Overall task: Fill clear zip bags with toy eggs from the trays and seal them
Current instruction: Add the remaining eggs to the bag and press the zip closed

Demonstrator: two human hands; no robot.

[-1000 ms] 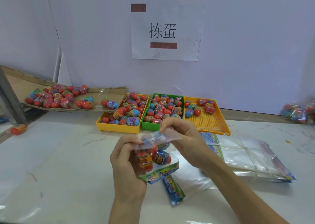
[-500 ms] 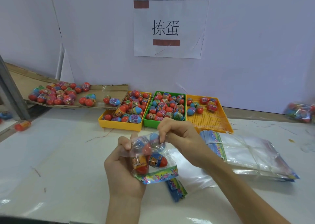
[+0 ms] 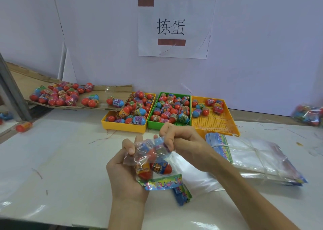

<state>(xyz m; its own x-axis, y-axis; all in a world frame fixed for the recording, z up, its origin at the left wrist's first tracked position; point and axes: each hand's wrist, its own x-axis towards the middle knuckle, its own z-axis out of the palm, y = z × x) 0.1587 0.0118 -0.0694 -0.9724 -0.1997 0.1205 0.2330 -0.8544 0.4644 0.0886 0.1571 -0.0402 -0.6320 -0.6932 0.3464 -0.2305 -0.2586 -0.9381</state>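
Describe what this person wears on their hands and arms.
Nothing is worn that shows. The left hand and right hand have no gloves or rings. The left forearm and right forearm are bare to the frame's edge: no sleeve, watch or bracelet.

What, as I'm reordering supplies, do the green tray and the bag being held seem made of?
Green tray: probably moulded plastic, smooth and slightly glossy, with a grid-perforated floor. Bag: thin clear plastic film, shiny and creased; the toy eggs show through it.
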